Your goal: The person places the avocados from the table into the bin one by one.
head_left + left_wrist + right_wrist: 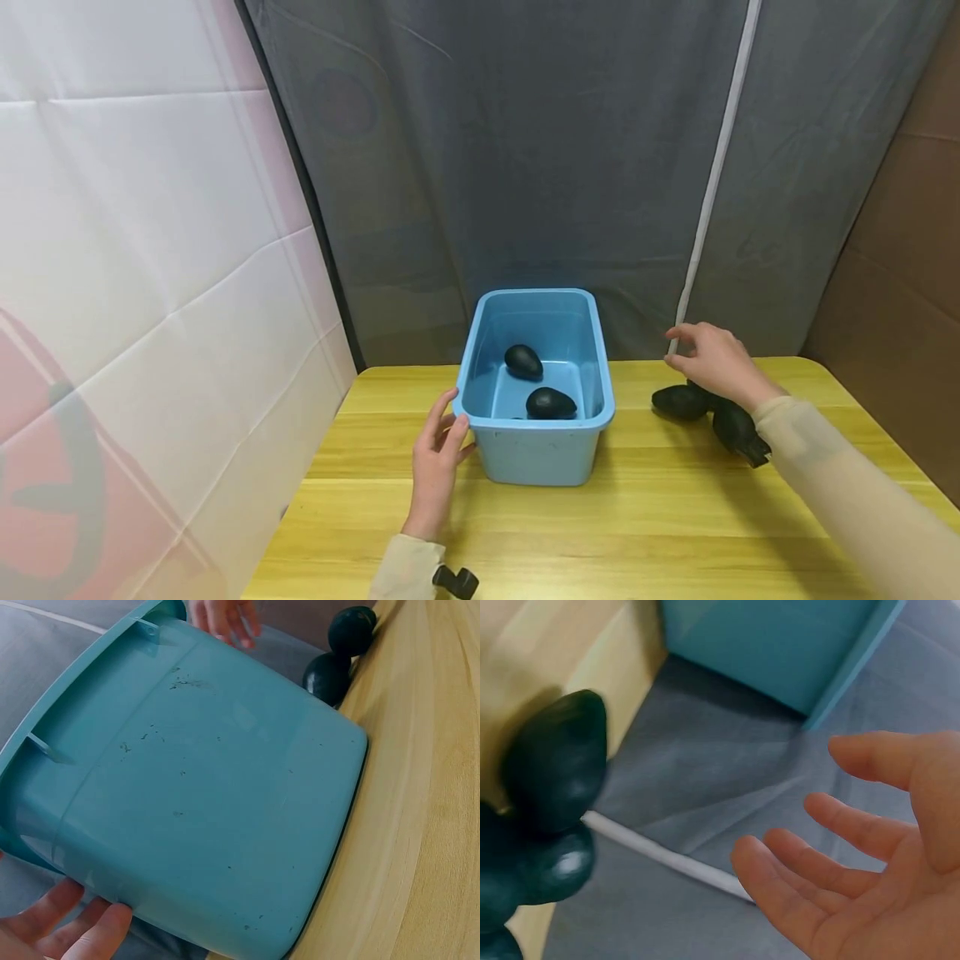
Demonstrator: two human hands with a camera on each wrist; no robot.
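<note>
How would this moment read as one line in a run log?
left hand: rests on blue plastic tub | right hand: open above dark avocados on table | two avocados in tub

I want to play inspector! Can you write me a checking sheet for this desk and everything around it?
Surface: yellow wooden table, bare apart from the things below.
Job's things: blue tub with two dark avocados inside; more avocados on the table to the tub's right.
Clutter: nothing seen.
Hands: left hand rests on the tub's near left corner, fingers straight; right hand hovers open above the table avocados, holding nothing.
Cables: nothing seen; a small black device sits at the left wrist.
Surroundings: grey curtain with a white strip behind, white sheet on the left, brown board on the right.
</note>
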